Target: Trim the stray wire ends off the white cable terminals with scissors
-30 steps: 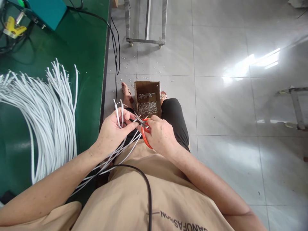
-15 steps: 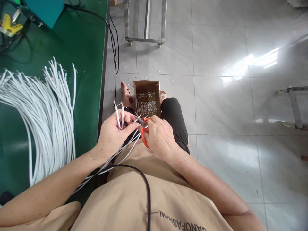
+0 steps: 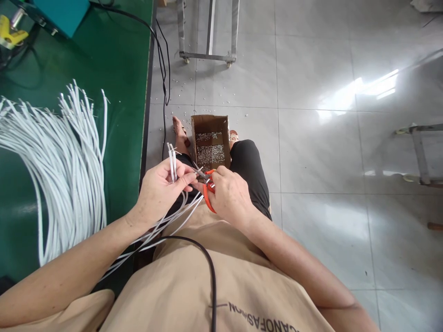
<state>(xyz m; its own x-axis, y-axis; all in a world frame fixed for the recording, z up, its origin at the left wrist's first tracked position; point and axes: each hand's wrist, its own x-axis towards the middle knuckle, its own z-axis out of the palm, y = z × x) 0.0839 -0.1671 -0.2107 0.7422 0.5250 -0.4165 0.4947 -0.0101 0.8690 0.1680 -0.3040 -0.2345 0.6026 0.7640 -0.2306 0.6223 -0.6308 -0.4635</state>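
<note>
Scissors (image 3: 206,198) and white cables (image 3: 172,164) near frame centre
We see the left hand (image 3: 161,186) gripping the white cables just left of centre and the right hand (image 3: 230,191) closed around the orange-handled scissors; whether their blades touch a cable, we cannot clearly tell. A cardboard box (image 3: 194,140) sits just above both hands in the frame.

Looks out from head height, forward and steeply down. Passes closest over the beige fabric shirt with dark lettering (image 3: 162,286) along the bottom edge. Sets the bare left fingers (image 3: 184,180) and bare right fingers (image 3: 221,172) near mid-frame, at arm's reach. Reaches farther down to the open brown cardboard box (image 3: 210,123) and glossy grey tiled floor (image 3: 318,157). Catches only part of the flat green worktop (image 3: 117,60), at left.
</note>
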